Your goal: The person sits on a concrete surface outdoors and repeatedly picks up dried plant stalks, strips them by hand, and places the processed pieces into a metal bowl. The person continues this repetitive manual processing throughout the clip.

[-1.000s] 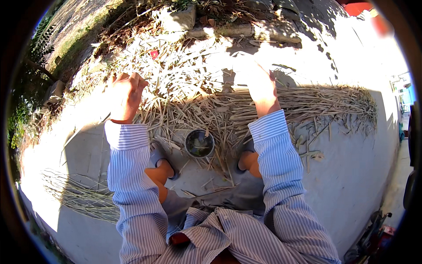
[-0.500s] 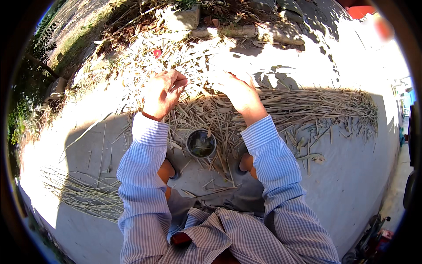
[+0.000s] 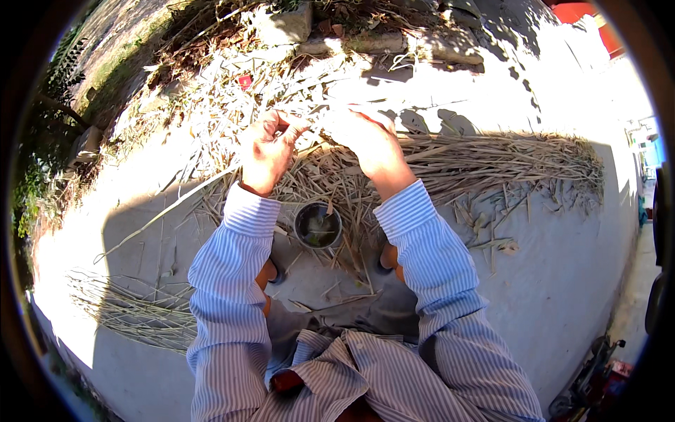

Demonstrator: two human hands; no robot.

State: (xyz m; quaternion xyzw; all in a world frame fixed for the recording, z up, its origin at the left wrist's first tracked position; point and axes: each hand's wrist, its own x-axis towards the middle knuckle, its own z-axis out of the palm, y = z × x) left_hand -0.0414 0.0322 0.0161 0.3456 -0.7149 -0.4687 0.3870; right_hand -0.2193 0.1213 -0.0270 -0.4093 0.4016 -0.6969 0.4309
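Note:
My left hand (image 3: 268, 148) is closed around a long pale dry reed stalk (image 3: 176, 204) that trails down to the left over the concrete. My right hand (image 3: 365, 137) is close beside it, fingers curled on the same stalk's upper end in bright sun. Both hands hover above a heap of dry reed stalks (image 3: 492, 158) spread across the ground. A small dark round pot (image 3: 318, 225) stands between my feet, below the hands.
A second thin bundle of stalks (image 3: 126, 309) lies on the concrete at lower left. Stones and a grass verge (image 3: 281, 24) border the far side. A red object (image 3: 590, 14) sits at top right. Dark machine parts (image 3: 590, 380) show at lower right.
My two hands were spread wide apart over the heap a second ago; they have come together at the centre and now grip one stalk between them.

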